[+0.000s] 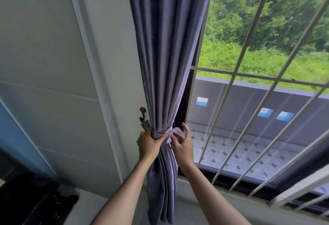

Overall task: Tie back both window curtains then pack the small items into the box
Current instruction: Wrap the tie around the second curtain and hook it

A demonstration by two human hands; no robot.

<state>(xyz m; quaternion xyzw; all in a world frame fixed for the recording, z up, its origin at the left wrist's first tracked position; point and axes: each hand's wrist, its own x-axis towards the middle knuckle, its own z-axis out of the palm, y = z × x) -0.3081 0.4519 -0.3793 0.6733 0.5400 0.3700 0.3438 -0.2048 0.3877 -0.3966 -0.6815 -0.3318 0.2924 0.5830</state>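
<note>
Fingers (185,130) of the right hand (181,144) spread loose, tips touching the tieback band (165,133) at lower centre of the frame, gripping nothing. Left hand (148,143) curls round the gathered purple curtain (165,55) just beside it, clutching the bunched fabric and the band's left end. Band wraps the curtain's waist. Curtain hangs top centre to bottom centre. Brown wall hook (142,113) just above the left hand. Window bars (249,85) fill the right side.
</note>
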